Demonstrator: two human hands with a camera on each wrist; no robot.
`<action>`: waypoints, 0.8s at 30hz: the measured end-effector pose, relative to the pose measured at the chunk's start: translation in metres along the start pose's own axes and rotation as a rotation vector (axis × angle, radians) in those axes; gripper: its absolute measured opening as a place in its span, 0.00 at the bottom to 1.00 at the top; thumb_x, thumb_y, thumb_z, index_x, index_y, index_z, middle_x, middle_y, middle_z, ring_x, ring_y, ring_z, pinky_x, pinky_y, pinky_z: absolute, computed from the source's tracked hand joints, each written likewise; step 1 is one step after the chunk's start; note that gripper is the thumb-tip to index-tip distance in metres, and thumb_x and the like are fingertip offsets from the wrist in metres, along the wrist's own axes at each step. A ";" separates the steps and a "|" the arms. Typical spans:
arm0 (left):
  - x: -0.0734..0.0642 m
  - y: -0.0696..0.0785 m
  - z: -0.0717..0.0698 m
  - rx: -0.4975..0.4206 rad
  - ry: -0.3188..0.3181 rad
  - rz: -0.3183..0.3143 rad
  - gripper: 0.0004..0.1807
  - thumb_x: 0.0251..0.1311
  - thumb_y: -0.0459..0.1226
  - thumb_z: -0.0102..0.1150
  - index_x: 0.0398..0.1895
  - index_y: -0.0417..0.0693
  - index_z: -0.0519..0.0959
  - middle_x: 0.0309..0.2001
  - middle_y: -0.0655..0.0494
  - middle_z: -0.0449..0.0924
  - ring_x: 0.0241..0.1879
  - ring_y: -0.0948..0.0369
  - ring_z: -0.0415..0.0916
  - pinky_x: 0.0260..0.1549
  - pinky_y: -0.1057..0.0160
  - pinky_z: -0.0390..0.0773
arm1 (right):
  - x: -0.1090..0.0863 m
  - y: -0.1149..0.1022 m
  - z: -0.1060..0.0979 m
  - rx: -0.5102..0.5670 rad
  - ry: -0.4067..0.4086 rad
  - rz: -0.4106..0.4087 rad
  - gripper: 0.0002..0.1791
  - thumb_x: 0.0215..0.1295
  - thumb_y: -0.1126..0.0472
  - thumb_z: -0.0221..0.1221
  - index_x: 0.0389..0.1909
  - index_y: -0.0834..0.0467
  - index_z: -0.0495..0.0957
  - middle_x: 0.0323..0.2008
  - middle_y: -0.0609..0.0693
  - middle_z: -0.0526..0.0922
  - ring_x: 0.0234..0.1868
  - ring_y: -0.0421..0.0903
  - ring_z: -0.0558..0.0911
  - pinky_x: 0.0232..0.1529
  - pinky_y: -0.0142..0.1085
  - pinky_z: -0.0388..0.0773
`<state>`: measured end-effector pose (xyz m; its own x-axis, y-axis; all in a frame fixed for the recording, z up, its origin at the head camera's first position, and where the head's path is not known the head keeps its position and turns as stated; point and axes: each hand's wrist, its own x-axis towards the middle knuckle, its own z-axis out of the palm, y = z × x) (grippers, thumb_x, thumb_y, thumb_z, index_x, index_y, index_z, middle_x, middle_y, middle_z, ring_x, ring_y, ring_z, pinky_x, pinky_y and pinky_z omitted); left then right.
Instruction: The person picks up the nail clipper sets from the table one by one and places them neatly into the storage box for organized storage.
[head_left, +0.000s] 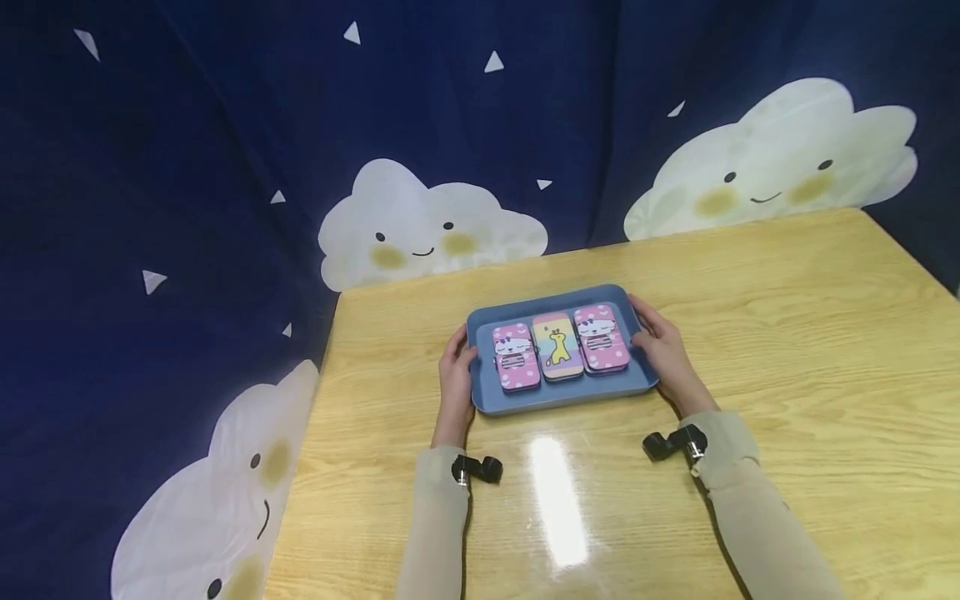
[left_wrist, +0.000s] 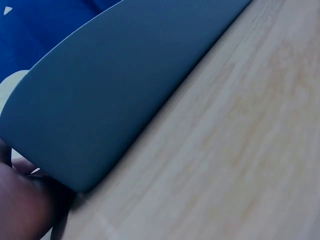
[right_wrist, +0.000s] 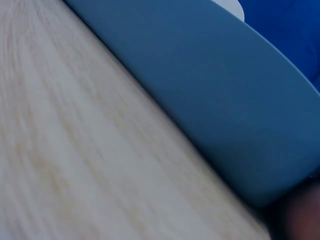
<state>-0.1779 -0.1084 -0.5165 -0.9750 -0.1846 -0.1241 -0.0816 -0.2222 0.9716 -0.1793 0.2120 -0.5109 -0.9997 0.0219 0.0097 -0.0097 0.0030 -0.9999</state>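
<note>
A blue rectangular tray (head_left: 564, 402) lies on the wooden table, slightly angled. Three small cases sit side by side in it: a pink one with a white cartoon animal (head_left: 516, 377), a striped pastel one with a yellow giraffe (head_left: 557, 348), and another pink one (head_left: 611, 357). My left hand (head_left: 454, 385) grips the tray's left end, thumb over the rim. At the opposite end my right hand (head_left: 669, 357) holds it the same way. Both wrist views show the tray's front wall (left_wrist: 110, 95) low against the tabletop; only part of each hand appears there.
The wooden table (head_left: 810, 350) extends well to the right of the tray and toward me. Behind and to the left hangs a dark blue curtain (head_left: 225, 150) with smiling clouds. Small black cameras (head_left: 491, 469) sit at both wrists.
</note>
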 end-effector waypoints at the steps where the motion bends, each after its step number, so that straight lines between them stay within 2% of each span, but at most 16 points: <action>1: 0.000 0.000 0.001 -0.003 0.004 0.005 0.29 0.67 0.30 0.48 0.72 0.47 0.67 0.70 0.47 0.65 0.70 0.53 0.61 0.68 0.55 0.60 | 0.001 0.000 -0.001 0.002 -0.002 -0.001 0.40 0.61 0.78 0.45 0.76 0.57 0.56 0.76 0.58 0.53 0.76 0.53 0.52 0.73 0.40 0.51; 8: 0.000 -0.003 0.007 0.006 -0.009 -0.005 0.28 0.65 0.29 0.48 0.71 0.45 0.68 0.69 0.45 0.67 0.69 0.52 0.63 0.67 0.54 0.62 | -0.004 0.001 -0.008 -0.004 0.011 0.020 0.38 0.64 0.77 0.45 0.77 0.58 0.55 0.77 0.57 0.51 0.77 0.53 0.51 0.72 0.36 0.52; 17: -0.002 -0.005 0.011 0.016 0.001 0.011 0.28 0.65 0.29 0.48 0.70 0.45 0.68 0.69 0.45 0.67 0.68 0.51 0.64 0.67 0.53 0.62 | -0.006 0.003 -0.013 -0.003 0.013 0.045 0.38 0.66 0.76 0.44 0.77 0.56 0.54 0.78 0.56 0.50 0.77 0.52 0.49 0.73 0.39 0.49; 21: -0.001 0.002 0.008 0.078 0.025 0.044 0.26 0.64 0.29 0.48 0.67 0.40 0.71 0.66 0.43 0.71 0.67 0.51 0.66 0.66 0.54 0.64 | -0.006 0.002 -0.011 0.005 0.050 0.033 0.34 0.67 0.75 0.46 0.75 0.61 0.58 0.75 0.60 0.55 0.76 0.55 0.55 0.69 0.33 0.58; 24: -0.005 0.014 0.004 0.196 0.027 0.094 0.24 0.66 0.30 0.48 0.65 0.38 0.73 0.62 0.41 0.74 0.62 0.49 0.72 0.62 0.53 0.69 | -0.011 -0.001 -0.012 -0.062 0.071 -0.002 0.28 0.71 0.72 0.48 0.72 0.64 0.63 0.72 0.63 0.63 0.72 0.58 0.63 0.62 0.26 0.66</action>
<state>-0.1750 -0.1068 -0.5011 -0.9746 -0.2216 -0.0335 -0.0315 -0.0125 0.9994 -0.1682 0.2238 -0.5099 -0.9956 0.0927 0.0145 -0.0084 0.0653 -0.9978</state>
